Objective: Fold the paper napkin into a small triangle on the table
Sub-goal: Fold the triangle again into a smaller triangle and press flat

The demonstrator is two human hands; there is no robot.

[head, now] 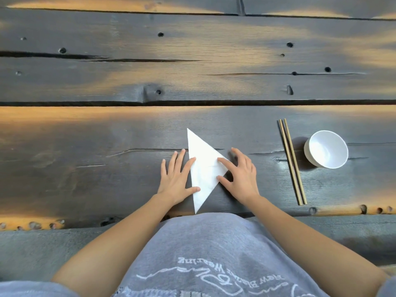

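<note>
My spread-open left hand (176,179) and right hand (240,174) press the white triangular paper napkin (203,168); next, halve it.

Our left hand (176,179) lies flat, fingers spread, at the left edge of the paper napkin (203,168), index fingertip and thumb resting on it. Our right hand (241,176) presses palm-down at the napkin's right corner, index finger and thumb on it. Both forearms are bare.
</note>
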